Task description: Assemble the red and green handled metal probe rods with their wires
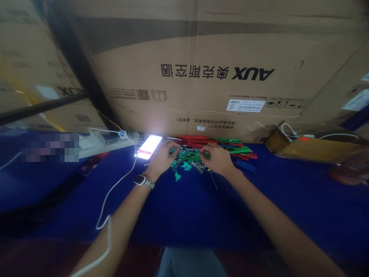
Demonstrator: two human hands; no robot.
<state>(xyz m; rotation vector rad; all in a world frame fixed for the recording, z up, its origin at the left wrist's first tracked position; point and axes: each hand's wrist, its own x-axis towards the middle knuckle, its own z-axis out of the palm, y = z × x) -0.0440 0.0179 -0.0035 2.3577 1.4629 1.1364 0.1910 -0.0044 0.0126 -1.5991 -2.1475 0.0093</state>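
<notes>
My left hand, a watch on its wrist, is over the left side of a low heap of small parts, fingers curled together. What is in its fingertips is too blurred to make out. Across from it, my right hand pinches a green plastic piece, partly hidden by the fingers. Between the hands lie green plastic parts and small metal-looking bits. Teal-green scraps lie at the near edge. Behind are long red plastic pieces; more green pieces lie to the right.
A lit phone stands left of my left hand, its white cable running across my left forearm. A large cardboard box walls off the back of the blue table. To the right sits a yellowish box with white cables.
</notes>
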